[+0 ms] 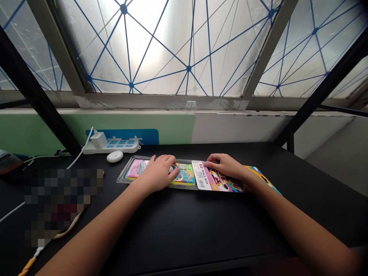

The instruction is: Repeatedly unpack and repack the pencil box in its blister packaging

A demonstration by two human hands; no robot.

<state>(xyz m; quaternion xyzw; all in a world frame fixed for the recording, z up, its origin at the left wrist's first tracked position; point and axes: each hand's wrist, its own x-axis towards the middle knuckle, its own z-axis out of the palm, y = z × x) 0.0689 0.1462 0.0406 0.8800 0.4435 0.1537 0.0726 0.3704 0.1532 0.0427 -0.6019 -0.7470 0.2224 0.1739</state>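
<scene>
A clear plastic tray [122, 177] lies on the black desk with a colourful pencil box [184, 177] inside it. My left hand [158, 172] rests on top of that box, fingers bent and pressing on it. To the right, a printed card sleeve marked "PENCIL BOX" [212, 180] lies partly drawn out of the tray. My right hand [225, 165] lies on the sleeve, its fingers curled over the far edge.
A white power strip [115, 145] with a plugged charger [98, 138] sits at the desk's back left, a white oval case [114, 156] in front of it. A blurred patch [60, 203] covers things at the left. Black frame struts [37, 96] cross both sides.
</scene>
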